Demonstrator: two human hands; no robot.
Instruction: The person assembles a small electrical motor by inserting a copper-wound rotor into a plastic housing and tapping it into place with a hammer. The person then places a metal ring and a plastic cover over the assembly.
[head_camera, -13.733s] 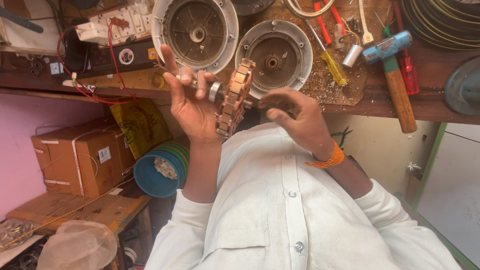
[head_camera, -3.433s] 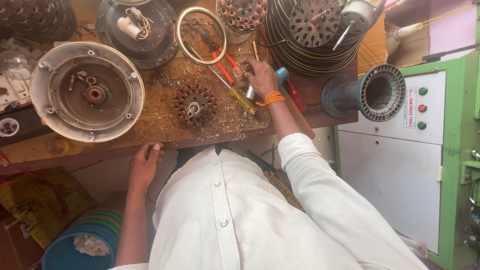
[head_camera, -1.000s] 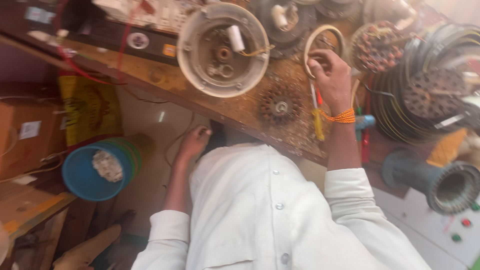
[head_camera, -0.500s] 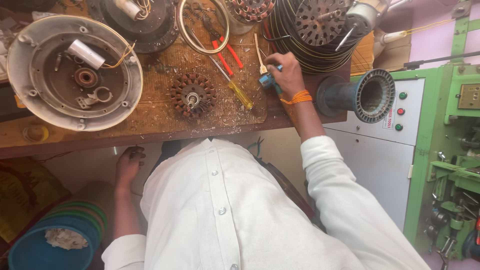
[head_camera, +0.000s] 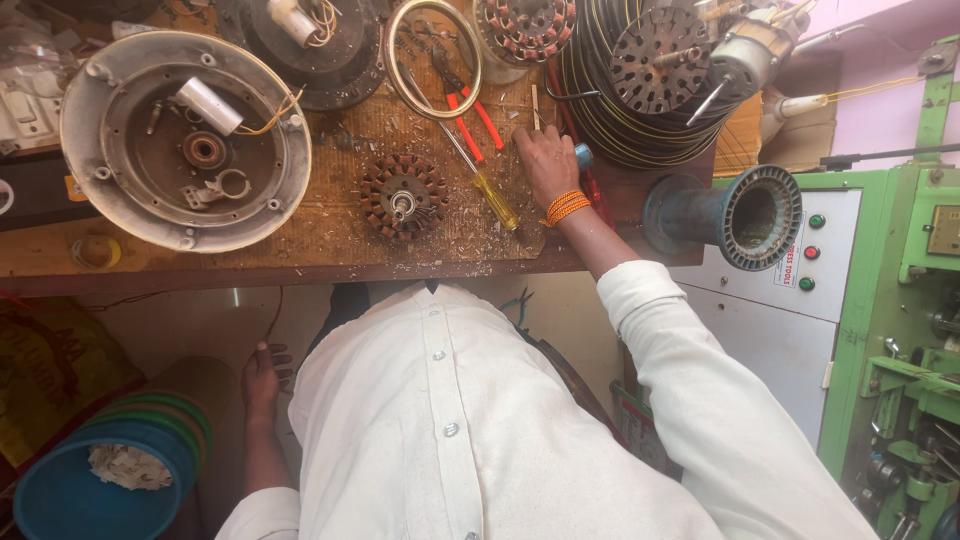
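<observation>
While my right hand (head_camera: 545, 160) is lying flat on the tabletop (head_camera: 300, 225), grip apart and clamping nothing, its fingers are nearing the blue-headed tool (head_camera: 583, 156) just beside it. I am judging the risk: a careless reach could be nudging the screwdriver (head_camera: 482, 175) or pliers (head_camera: 465, 100) into the stator (head_camera: 403, 195). Coil stack (head_camera: 640, 85) is crowding behind. Left hand (head_camera: 262, 375) is hanging below, fingers loose.
</observation>
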